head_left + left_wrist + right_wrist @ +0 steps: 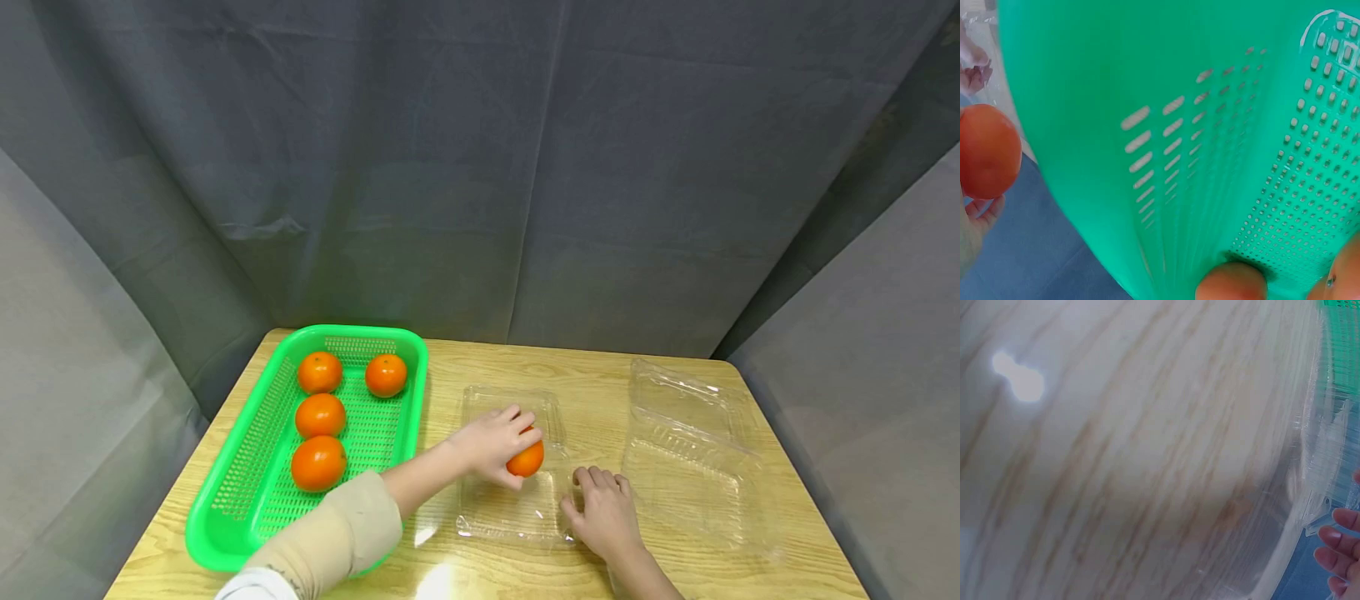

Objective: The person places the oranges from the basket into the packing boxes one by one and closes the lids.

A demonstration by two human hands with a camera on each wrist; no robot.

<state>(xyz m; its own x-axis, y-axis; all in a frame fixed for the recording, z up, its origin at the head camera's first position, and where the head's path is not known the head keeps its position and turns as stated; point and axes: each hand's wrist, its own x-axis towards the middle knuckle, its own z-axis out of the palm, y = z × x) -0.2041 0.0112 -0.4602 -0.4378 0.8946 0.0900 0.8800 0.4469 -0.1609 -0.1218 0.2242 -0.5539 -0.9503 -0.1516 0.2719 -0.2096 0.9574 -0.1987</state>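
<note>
My left hand (498,446) grips an orange (527,460) from above, its fingers curled around the fruit. It is over an open clear plastic clamshell box (510,512) in the middle of the table. The left wrist view shows the held orange (988,152) at its left edge. My right hand (606,510) is by the box's right side, fingers loosely bent, with nothing in its grasp. Its fingertips (1332,540) show at the right edge of the right wrist view.
To the left stands a green perforated basket (417,400) containing several oranges (320,417). A second clear clamshell box (693,467) lies open at the right of the wooden table (592,367). Grey curtains (480,167) hang behind and at both sides.
</note>
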